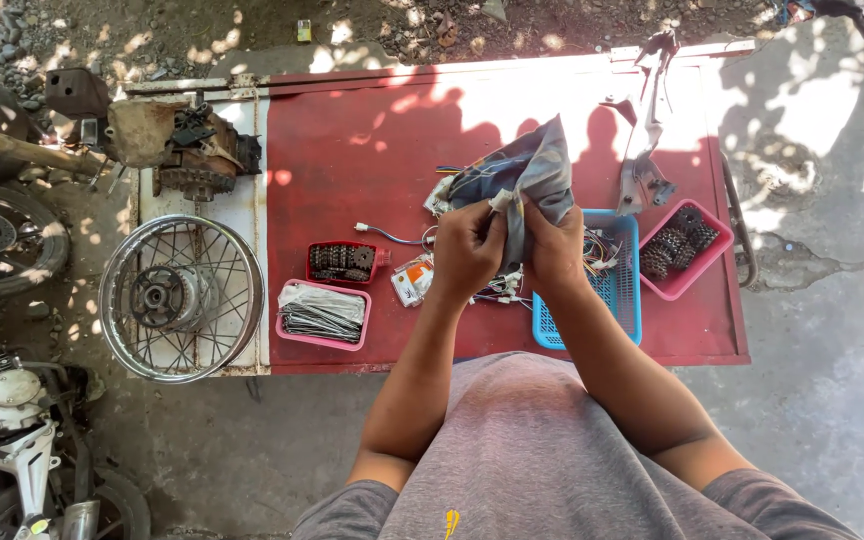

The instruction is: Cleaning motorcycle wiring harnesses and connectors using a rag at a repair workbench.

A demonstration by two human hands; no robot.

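Outdoors, over our sunlit red metal counter (372, 130), our left hand (467, 248) and right hand (555, 245) grip clamped on a crumpled grey plastic bag (537, 170) of wires.

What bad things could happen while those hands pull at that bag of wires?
The left hand and right hand grip a plastic bag with wires hanging out. A hard tug might tear the bag or snag a wire. Loose bits could drop past the blue basket onto the red table or the ground.
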